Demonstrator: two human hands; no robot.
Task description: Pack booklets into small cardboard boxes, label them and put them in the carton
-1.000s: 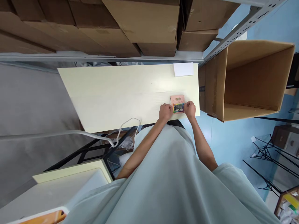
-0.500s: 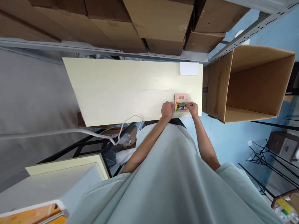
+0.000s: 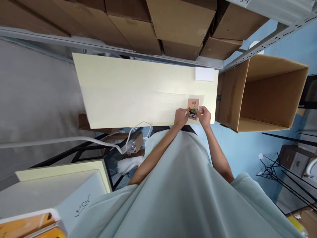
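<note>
A small, flat pink box with a dark, rainbow-edged picture on its lower half is held over the right part of the cream tabletop. My left hand has its fingers closed on the box's left edge. On the right edge, my right hand grips with thumb and bent fingers. A shiny clear strip shows by the right fingertips, too small to make out. Beneath the box and to its left lies a thin, see-through sheet.
A white paper block lies at the table's back right. A large open carton stands to the right. Cardboard boxes fill the shelf above the back edge. A white cable loops at the front left edge.
The pink box now looks narrower and slightly turned between my hands. My right fingers have curled more at its right edge. The view has shifted and tilted slightly.
</note>
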